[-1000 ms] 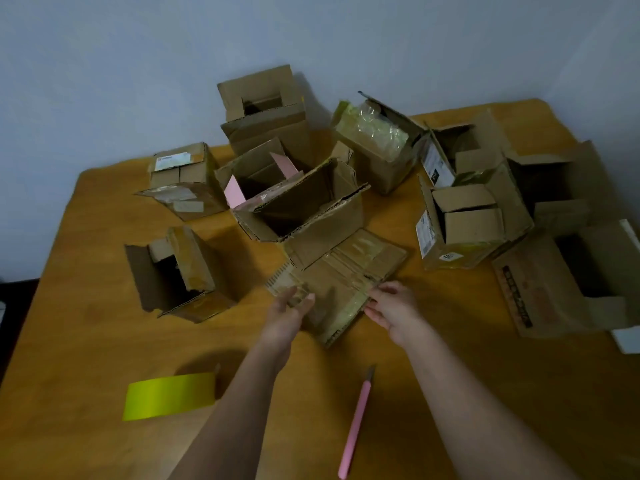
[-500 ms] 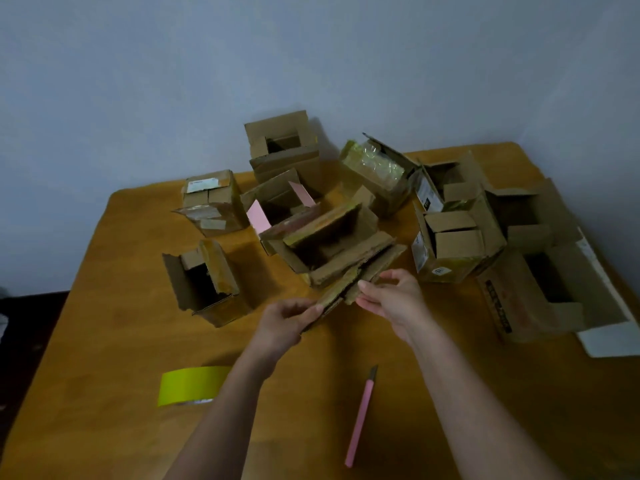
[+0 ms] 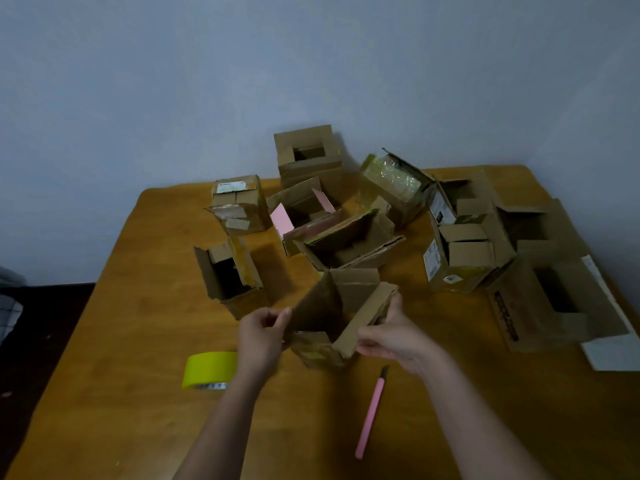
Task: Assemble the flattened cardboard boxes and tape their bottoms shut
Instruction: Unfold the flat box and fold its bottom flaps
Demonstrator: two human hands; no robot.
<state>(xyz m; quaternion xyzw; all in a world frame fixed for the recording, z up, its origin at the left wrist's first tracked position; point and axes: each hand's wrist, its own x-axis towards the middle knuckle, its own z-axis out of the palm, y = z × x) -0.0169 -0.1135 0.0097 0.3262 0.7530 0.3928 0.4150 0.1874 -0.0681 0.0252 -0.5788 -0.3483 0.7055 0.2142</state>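
**A:** Head view. What did the person hold?

**B:** A brown cardboard box [image 3: 332, 317], partly opened out from flat, raised above the near middle of the wooden table [image 3: 138, 323]. Its panels stood at angles, open toward the viewer; the lower flap was creased and carried shiny tape remnants.

**A:** And the grip?

**B:** The left hand [image 3: 259, 336] pinched the box's left edge between thumb and fingers. The right hand [image 3: 394, 336] had its fingers curled round the right panel.

**A:** What lay nearby?

**B:** A yellow tape roll [image 3: 209, 370] just left of the left forearm, and a pink cutter [image 3: 370, 415] between the forearms, both on the table. Behind the held box stood a cluster of assembled boxes [image 3: 349, 242], several with open tops.

**A:** Any legible writing?

**B:** None could be read. A white shipping label [image 3: 230, 187] sat on the far-left box, and the large box [image 3: 550, 303] at right bore a dark printed strip; the text on both was too small and blurred.
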